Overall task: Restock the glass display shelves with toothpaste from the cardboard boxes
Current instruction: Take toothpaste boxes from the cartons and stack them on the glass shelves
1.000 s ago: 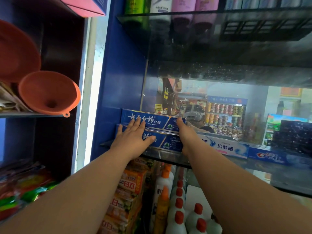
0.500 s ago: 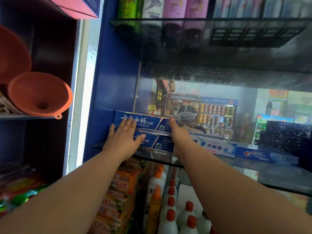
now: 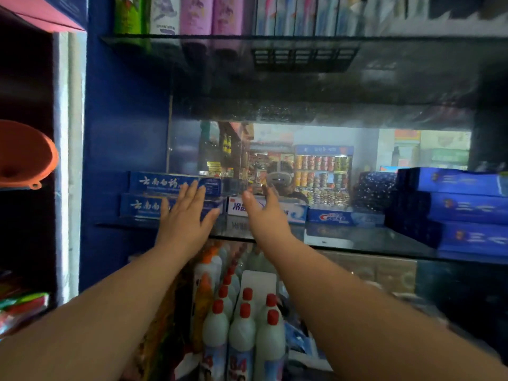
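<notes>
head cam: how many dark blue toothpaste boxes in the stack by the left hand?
2. Upper box lies on the lower box at the left end of the shelf. The left hand covers their right parts; any behind would be hidden.

Left hand point(image 3: 187, 215) hides lower toothpaste box point(image 3: 143, 206) print; funnel point(image 3: 24, 155) cropped.

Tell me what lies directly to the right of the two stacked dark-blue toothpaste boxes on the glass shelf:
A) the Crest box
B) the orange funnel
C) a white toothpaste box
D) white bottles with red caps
C: the white toothpaste box sits right next to the stacked dark-blue boxes, and the Crest box comes after it.
</notes>
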